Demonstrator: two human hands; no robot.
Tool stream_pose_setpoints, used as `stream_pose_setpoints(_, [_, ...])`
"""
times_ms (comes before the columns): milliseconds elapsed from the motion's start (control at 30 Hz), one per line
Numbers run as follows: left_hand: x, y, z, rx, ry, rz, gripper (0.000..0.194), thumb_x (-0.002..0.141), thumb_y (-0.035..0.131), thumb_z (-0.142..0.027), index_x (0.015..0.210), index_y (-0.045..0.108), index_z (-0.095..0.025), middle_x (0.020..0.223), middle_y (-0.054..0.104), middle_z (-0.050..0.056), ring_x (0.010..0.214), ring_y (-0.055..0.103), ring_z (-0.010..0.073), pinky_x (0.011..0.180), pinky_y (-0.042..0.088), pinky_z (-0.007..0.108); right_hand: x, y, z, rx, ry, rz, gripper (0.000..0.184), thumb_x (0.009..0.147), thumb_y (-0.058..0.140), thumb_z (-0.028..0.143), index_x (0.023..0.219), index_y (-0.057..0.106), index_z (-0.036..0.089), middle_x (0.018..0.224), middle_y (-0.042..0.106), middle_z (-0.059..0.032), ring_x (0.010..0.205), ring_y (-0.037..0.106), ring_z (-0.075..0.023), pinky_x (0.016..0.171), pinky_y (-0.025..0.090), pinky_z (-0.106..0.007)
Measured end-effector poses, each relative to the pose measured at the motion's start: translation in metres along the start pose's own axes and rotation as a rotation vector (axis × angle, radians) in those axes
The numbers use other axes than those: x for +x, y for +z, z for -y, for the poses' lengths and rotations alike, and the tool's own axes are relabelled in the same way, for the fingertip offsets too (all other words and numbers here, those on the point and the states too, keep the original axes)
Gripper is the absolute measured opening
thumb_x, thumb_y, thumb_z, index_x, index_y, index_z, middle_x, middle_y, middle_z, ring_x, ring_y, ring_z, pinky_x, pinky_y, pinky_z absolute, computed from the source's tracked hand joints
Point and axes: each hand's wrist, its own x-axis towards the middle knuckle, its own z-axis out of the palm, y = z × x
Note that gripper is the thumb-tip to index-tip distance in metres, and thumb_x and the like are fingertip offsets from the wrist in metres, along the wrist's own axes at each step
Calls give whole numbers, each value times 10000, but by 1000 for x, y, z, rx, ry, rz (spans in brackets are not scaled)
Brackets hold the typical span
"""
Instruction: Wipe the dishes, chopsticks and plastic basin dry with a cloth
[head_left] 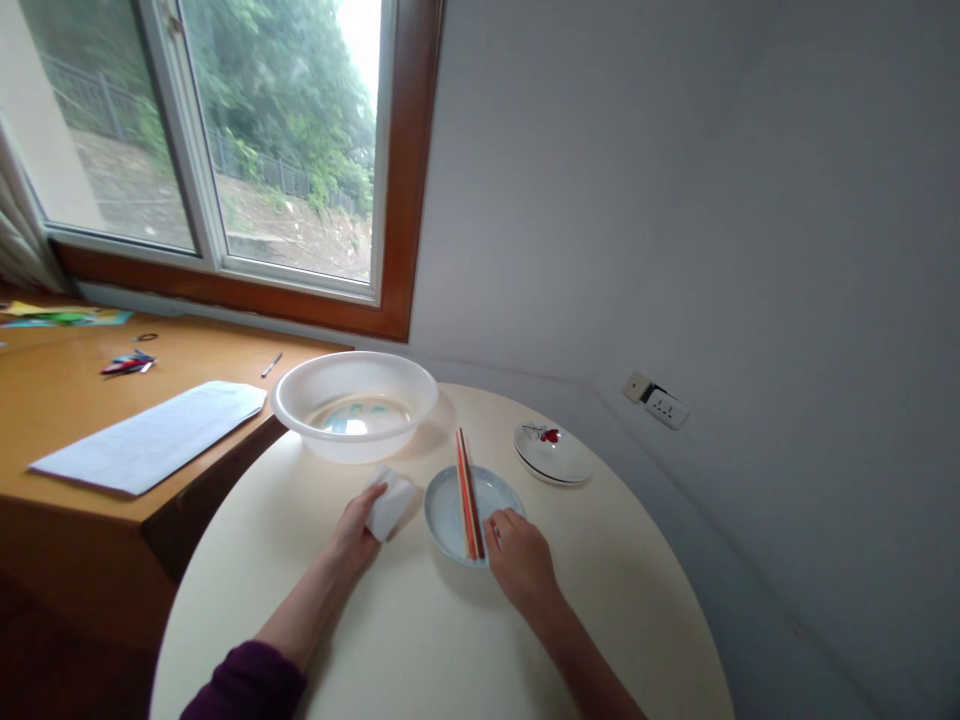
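Note:
My left hand point(358, 528) grips a white rectangular piece point(390, 503), either a folded cloth or a sponge, just above the table left of the plate. A bundle of red and pale chopsticks point(468, 500) lies across a light blue-grey plate point(442, 520), their far ends reaching past its rim. My right hand point(517, 560) is at the plate's right edge with its fingers curled closed. A speck of red shows between those fingers, but what they hold is hidden.
A translucent white basin point(300, 425) with some water stands at the table's back left. Patterned white plates point(566, 462) are stacked at the right. Beside the round table point(390, 640), a wooden desk point(202, 350) carries white paper point(157, 435) and a pen point(271, 365).

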Motion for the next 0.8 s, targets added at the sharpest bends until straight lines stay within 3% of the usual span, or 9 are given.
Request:
stream_pose_setpoints(100, [-1, 0, 1, 18, 5, 31, 91, 759, 574, -182, 821, 582, -116, 572, 605, 26, 438, 561, 140, 371, 437, 225, 25, -2, 10, 7, 96, 103, 337, 939, 331, 369, 977, 594, 162, 911, 688, -95, 850, 651, -218, 695, 430, -289])
stream_pose_setpoints(267, [0, 1, 2, 61, 5, 49, 108, 751, 580, -195, 801, 589, -100, 539, 588, 27, 427, 549, 140, 373, 431, 227, 59, 9, 19, -22, 154, 159, 593, 880, 328, 581, 1097, 549, 75, 966, 677, -195, 916, 647, -301, 748, 453, -375])
stream_pose_setpoints(467, [2, 1, 0, 41, 1, 51, 124, 736, 593, -209, 792, 594, -99, 536, 583, 28, 422, 548, 141, 375, 424, 226, 73, 24, 24, -46, 140, 183, 436, 841, 494, 463, 1028, 615, 88, 997, 676, -195, 948, 641, -297, 765, 459, -355])
stream_pose_setpoints(800, [-1, 1, -3, 36, -23, 45, 109, 748, 576, -211, 806, 579, -119, 520, 573, 16, 406, 537, 144, 335, 394, 221, 74, 30, 28, -67, 143, 180, 349, 877, 445, 352, 1005, 636, 89, 981, 681, -197, 933, 649, -279, 755, 464, -340])
